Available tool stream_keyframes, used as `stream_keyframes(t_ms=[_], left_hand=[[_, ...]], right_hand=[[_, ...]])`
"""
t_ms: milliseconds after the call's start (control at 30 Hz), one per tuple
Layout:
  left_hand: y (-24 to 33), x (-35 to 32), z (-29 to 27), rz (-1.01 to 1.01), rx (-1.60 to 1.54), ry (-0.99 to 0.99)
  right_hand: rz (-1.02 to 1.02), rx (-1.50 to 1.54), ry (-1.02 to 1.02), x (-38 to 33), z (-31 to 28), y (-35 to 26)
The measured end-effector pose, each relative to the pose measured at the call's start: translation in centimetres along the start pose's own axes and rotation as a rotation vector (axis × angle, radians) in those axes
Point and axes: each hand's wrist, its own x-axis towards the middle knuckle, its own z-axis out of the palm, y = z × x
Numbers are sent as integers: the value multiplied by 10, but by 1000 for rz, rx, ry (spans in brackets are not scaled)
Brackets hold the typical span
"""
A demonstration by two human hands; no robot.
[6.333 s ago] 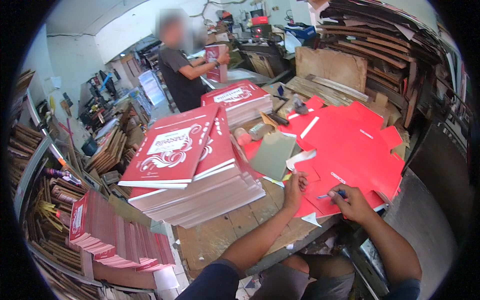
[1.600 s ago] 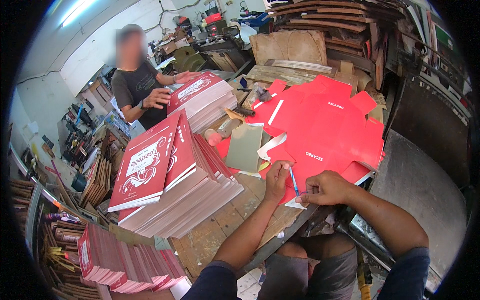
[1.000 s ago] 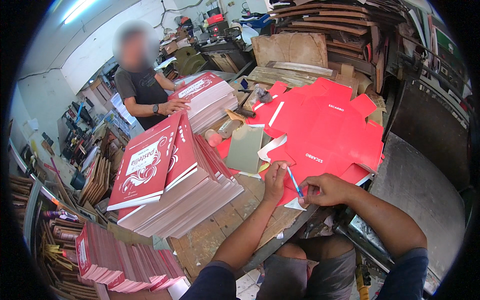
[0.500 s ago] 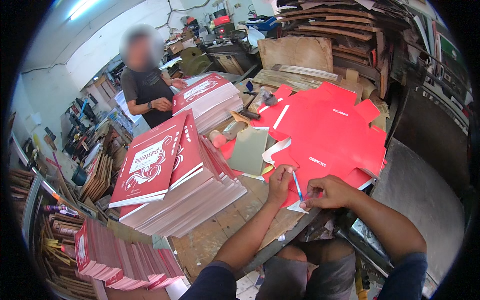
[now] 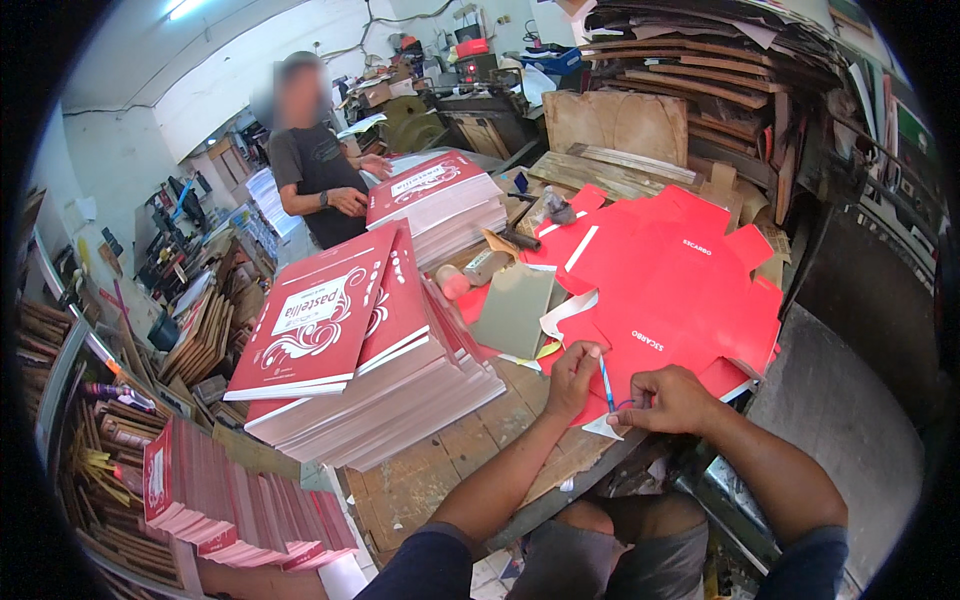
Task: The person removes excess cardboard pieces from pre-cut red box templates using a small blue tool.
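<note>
Over the near edge of the red cardboard, my left hand (image 5: 573,382) is closed, thumb and fingertips pinching the upper end of a thin blue-and-white stick (image 5: 606,378). The stick slants downward between my hands; its exact kind is unclear. My right hand (image 5: 668,400) is closed beside the lower end, its fingertips pinching a thin bluish strand (image 5: 627,404) that seems to reach the stick. Below lies a small white paper scrap (image 5: 602,428). Red die-cut card sheets (image 5: 690,290) with white lettering spread out beyond both hands.
Left of my arms rises a tall stack of red-and-white printed folded sheets (image 5: 380,410). A grey-green board (image 5: 512,308) lies near a tape roll (image 5: 486,268). Another person (image 5: 315,170) stands behind a farther stack (image 5: 435,205). Wooden boards (image 5: 700,75) are piled at the back right.
The view has shifted slightly, so the scene sits a little lower and to the right. My right fingers have drawn slightly away from the stick's lower end, and a thin strand shows there.
</note>
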Motion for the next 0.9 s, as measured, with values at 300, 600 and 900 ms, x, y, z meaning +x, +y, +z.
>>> stream_keyframes(t_ms=[300, 600, 900], left_hand=[[12, 0, -2, -75, 46, 76], [12, -1, -4, -86, 41, 5], [18, -1, -1, -62, 24, -16]], right_hand=[[79, -17, 6, 0, 0, -1], [-20, 104, -48, 1, 4, 11], [-32, 180, -176, 2, 3, 12]])
